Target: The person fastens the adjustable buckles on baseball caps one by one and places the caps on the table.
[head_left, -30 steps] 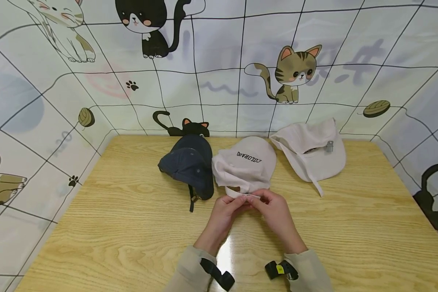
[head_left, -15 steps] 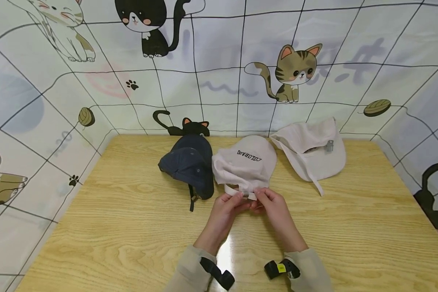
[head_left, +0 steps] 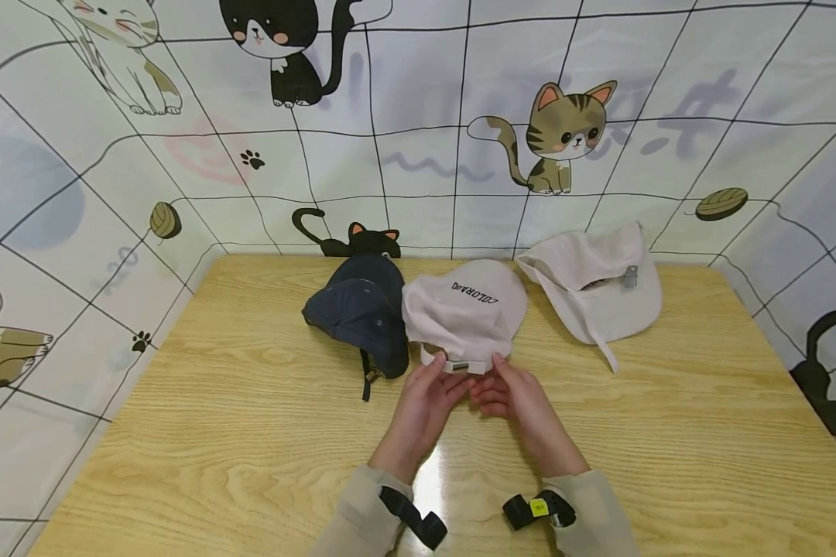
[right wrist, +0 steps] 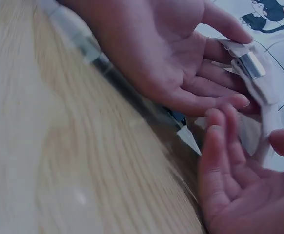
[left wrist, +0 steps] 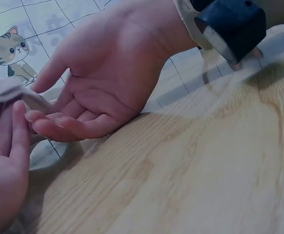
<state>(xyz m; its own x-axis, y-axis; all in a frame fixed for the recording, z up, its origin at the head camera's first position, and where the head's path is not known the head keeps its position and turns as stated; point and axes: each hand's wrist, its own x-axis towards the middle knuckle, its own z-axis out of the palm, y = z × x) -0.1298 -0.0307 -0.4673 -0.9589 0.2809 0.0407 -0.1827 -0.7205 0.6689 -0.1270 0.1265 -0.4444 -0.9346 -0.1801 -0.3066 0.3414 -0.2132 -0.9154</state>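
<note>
In the middle of the three caps lies a pale cap [head_left: 460, 309] with dark COLORADO lettering, upside down from my side. Its back strap [head_left: 479, 369] points toward me, and a metal buckle [right wrist: 252, 66] sits on it. My left hand [head_left: 421, 402] pinches the strap left of the buckle, thumb on top and fingers below. At the strap's right end my right hand [head_left: 524, 402] pinches it between thumb and fingers. Both palms face inward, with the lower fingertips close together beneath the strap. Parts of the strap are hidden by the fingers in the left wrist view.
A navy cap [head_left: 358, 313] with a dangling dark strap lies close on the left. To the right rests another pale cap [head_left: 623, 313], its strap loose and its metal buckle showing. A cat-print cloth [head_left: 418, 166] borders the wooden table [head_left: 251, 449].
My fingertips have spread apart along the strap, the right hand's fingers loosening from below it. The buckle, covered by fingers at first, now shows. The strap has shifted slightly left and away.
</note>
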